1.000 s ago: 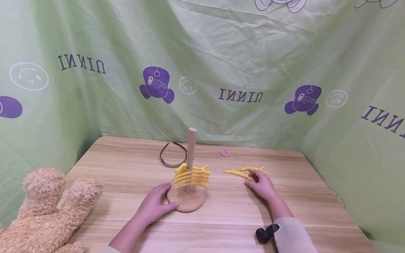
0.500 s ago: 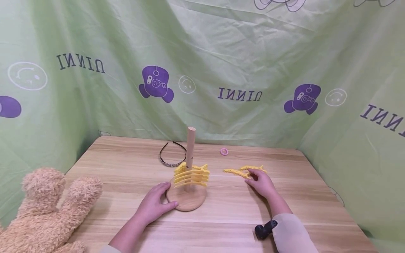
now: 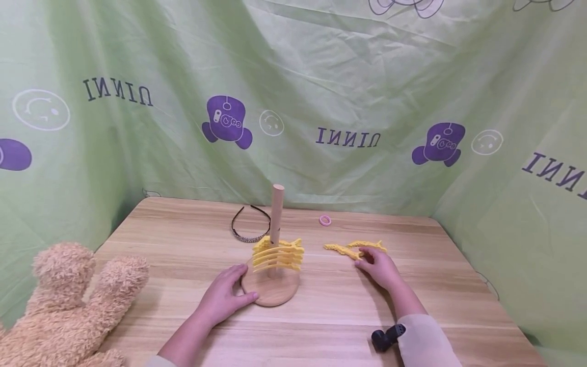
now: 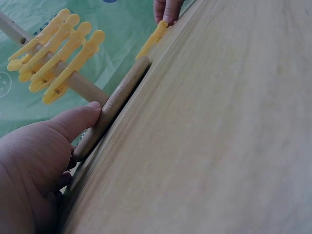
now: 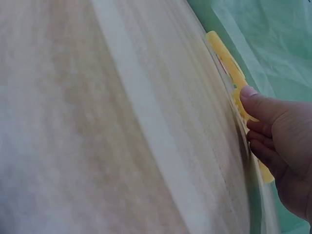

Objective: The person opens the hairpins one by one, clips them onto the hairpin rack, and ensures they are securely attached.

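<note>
In the head view, my left hand (image 3: 222, 298) holds the round base (image 3: 279, 294) of an upright wooden stand. Its thumb (image 4: 80, 117) lies on the base's edge in the left wrist view, while the other fingers are partly hidden. Several yellow hair clips (image 3: 278, 259) are stacked around the post (image 3: 277, 214). To the right, my right hand (image 3: 382, 269) pinches one end of a yellow hair clip (image 3: 340, 249) at the tabletop, thumb and fingers together around it in the right wrist view. Another yellow clip (image 3: 364, 243) lies just behind, partly covered by the hand.
Behind the stand lies a black headband (image 3: 249, 238) with a beaded front. A pink ring (image 3: 325, 220) sits near the table's back edge. At the left is a fluffy tan plush toy (image 3: 69, 311). Green printed cloth (image 3: 293, 168) surrounds the wooden table (image 3: 183, 239).
The left end of the pinched hair clip has shifted slightly away from me. Both hands and the stand keep practically the same place.
</note>
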Demonstrator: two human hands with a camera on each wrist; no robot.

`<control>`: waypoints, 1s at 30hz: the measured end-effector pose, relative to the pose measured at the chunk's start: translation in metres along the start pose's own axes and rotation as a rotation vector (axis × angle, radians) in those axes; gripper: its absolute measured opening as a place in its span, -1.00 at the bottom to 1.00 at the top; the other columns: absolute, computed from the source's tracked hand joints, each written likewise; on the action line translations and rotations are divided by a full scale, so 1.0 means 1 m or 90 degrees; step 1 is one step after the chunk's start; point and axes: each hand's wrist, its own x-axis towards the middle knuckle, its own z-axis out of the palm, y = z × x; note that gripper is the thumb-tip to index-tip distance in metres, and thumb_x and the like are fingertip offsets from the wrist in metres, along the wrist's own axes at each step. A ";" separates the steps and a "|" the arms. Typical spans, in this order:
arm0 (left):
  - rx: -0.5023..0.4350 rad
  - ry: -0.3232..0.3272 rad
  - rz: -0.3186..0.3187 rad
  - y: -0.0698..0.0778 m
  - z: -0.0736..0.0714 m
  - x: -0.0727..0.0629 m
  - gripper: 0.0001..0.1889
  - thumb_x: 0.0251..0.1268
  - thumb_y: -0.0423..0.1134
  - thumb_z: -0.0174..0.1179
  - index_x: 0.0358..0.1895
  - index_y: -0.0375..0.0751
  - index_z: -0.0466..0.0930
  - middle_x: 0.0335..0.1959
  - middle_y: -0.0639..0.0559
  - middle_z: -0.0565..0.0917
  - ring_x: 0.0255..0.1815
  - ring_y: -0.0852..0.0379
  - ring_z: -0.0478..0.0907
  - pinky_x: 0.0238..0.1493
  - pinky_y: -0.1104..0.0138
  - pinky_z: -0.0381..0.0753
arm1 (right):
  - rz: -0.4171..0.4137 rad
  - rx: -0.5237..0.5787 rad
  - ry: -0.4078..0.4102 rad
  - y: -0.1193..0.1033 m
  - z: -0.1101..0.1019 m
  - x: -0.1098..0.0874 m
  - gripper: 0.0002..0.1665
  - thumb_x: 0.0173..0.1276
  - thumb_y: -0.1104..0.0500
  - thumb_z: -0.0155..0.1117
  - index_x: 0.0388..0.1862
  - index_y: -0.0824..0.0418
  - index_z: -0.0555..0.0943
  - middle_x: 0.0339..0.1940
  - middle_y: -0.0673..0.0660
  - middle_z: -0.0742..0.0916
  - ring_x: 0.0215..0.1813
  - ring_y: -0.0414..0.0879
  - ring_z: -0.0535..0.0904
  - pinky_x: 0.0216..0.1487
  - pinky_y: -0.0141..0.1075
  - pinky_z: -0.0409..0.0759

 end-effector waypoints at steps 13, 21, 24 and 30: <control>-0.001 0.002 -0.001 0.000 0.000 -0.001 -0.12 0.02 0.13 0.43 0.34 -0.38 0.40 0.37 -0.32 0.43 0.42 -0.33 0.30 0.46 -0.18 0.22 | -0.038 0.081 0.034 -0.036 -0.014 -0.014 -0.47 0.38 0.13 0.29 0.22 0.40 0.51 0.09 0.36 0.68 0.20 0.27 0.56 0.28 0.11 0.52; -0.005 0.004 0.003 -0.001 0.001 0.000 -0.12 0.02 0.13 0.43 0.34 -0.38 0.40 0.36 -0.32 0.43 0.42 -0.33 0.31 0.46 -0.18 0.22 | -0.102 0.061 0.071 -0.067 -0.029 -0.022 -0.58 0.34 0.16 0.34 0.09 0.36 0.62 -0.08 0.24 0.73 0.00 0.07 0.60 0.04 -0.10 0.63; -0.005 0.005 0.004 -0.001 0.001 0.000 -0.12 0.02 0.12 0.43 0.33 -0.38 0.40 0.36 -0.31 0.44 0.42 -0.33 0.31 0.46 -0.18 0.23 | -0.121 0.068 0.092 -0.078 -0.033 -0.023 -0.64 0.29 0.20 0.38 0.03 0.34 0.66 -0.17 0.19 0.73 -0.08 -0.01 0.59 -0.09 -0.30 0.63; -0.005 0.006 0.005 -0.001 0.001 0.000 -0.13 0.01 0.11 0.44 0.32 -0.40 0.41 0.36 -0.32 0.44 0.41 -0.33 0.31 0.46 -0.17 0.23 | -0.162 0.089 0.124 -0.101 -0.038 -0.028 -0.70 0.20 0.27 0.45 -0.09 0.35 0.70 -0.27 0.18 0.73 -0.18 -0.08 0.60 -0.22 -0.49 0.63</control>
